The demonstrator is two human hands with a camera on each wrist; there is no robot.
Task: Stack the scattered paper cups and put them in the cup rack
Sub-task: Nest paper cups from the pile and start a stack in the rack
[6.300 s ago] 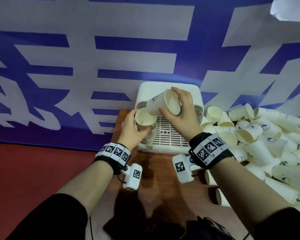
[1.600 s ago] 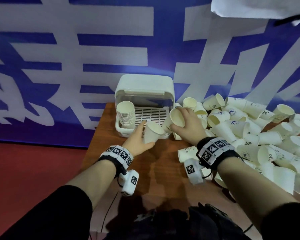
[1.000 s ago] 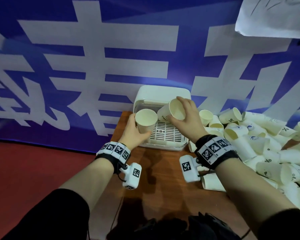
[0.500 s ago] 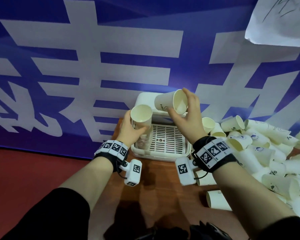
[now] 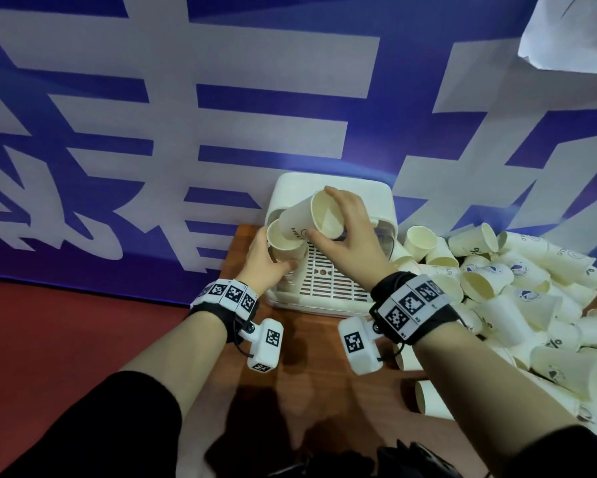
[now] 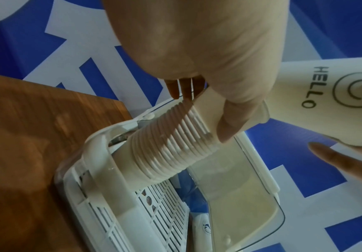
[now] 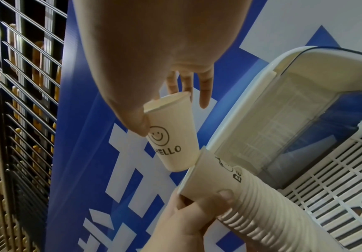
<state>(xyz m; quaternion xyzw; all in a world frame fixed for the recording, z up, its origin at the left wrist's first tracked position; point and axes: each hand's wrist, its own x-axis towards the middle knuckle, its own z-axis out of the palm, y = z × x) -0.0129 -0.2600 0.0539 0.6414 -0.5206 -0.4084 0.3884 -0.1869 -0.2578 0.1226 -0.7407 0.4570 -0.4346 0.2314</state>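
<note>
Paper cup, light and crushable: my right hand pinches its rim; my left hand grips the stack.

The scene is lit evenly and fairly brightly from above. Soft dark shadows are cast on the wooden table beneath the forearms. The banner is bowed by wide-angle distortion towards the edges of the head view. In both wrist views the near palm is rendered as a large, blurred, pale mass, while the cup stack is shown fairly sharply. Slight motion blur is seen on the table in the left wrist view.
</note>
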